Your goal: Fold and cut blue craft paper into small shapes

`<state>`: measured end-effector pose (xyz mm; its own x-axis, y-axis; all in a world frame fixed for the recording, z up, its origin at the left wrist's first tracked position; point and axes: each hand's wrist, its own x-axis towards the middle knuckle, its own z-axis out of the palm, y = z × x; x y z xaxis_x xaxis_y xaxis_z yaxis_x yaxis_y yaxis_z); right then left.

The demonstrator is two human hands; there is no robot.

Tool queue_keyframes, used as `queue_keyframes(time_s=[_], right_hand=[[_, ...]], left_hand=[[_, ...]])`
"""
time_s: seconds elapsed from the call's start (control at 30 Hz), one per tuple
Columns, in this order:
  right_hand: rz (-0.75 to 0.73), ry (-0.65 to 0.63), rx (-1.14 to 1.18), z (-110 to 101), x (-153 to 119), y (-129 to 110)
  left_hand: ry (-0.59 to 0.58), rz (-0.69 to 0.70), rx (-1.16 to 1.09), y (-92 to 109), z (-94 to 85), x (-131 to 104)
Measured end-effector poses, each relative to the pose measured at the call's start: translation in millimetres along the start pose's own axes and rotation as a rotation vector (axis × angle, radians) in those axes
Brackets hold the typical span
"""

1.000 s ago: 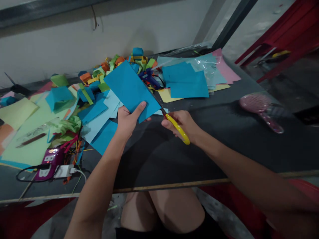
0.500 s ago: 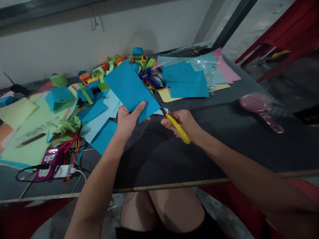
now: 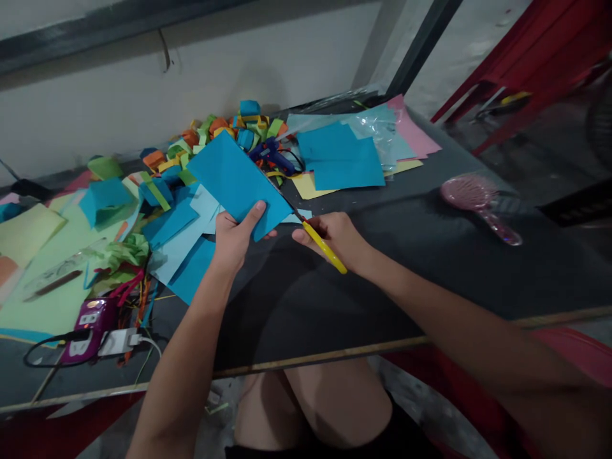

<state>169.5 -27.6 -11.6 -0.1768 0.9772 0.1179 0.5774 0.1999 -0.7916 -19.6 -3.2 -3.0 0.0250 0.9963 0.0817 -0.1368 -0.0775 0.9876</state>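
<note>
A blue sheet of paper (image 3: 234,178) is pinched at its lower edge by my left hand (image 3: 235,237), thumb on top. My right hand (image 3: 337,241) is closed around yellow-handled scissors (image 3: 325,245). Their dark blades lie along the right edge of the blue sheet, pointing up and left; whether the paper is between them is hard to make out. Both hands are raised over the dark table (image 3: 306,312). Below and left of the held sheet lie more blue and pale blue papers (image 3: 194,268).
A blue glue gun (image 3: 275,156) sits beside a heap of colourful folded paper strips (image 3: 210,131). Blue sheets (image 3: 349,162) lie at the back right, a pink hairbrush (image 3: 471,194) farther right. A purple power strip (image 3: 90,328) with cables is at the front left. A red chair (image 3: 540,70) stands beyond.
The view has shifted a little, so the scene appears moved left. Both hands keep their holds on the paper and the scissors, with little change between them.
</note>
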Motion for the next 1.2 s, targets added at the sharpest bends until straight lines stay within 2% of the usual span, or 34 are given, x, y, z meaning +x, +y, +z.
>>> queue_keyframes(time_s=[0.3, 0.53, 0.9, 1.2], right_hand=[[-0.060, -0.072, 0.110, -0.9, -4.9, -2.0], [0.000, -0.084, 0.186, -5.1, -5.1, -10.8], [-0.014, -0.124, 0.276, -3.3, -8.0, -5.1], [-0.007, -0.111, 0.276, -4.3, -6.2, -9.4]], left_hand=[[-0.096, 0.001, 0.008, -0.1, 2.0, -2.7], [-0.164, -0.059, -0.006, -0.5, 3.1, -4.8], [-0.104, -0.088, -0.022, -3.9, 2.5, -2.6], [-0.191, -0.112, -0.006, -6.3, -0.1, -3.3]])
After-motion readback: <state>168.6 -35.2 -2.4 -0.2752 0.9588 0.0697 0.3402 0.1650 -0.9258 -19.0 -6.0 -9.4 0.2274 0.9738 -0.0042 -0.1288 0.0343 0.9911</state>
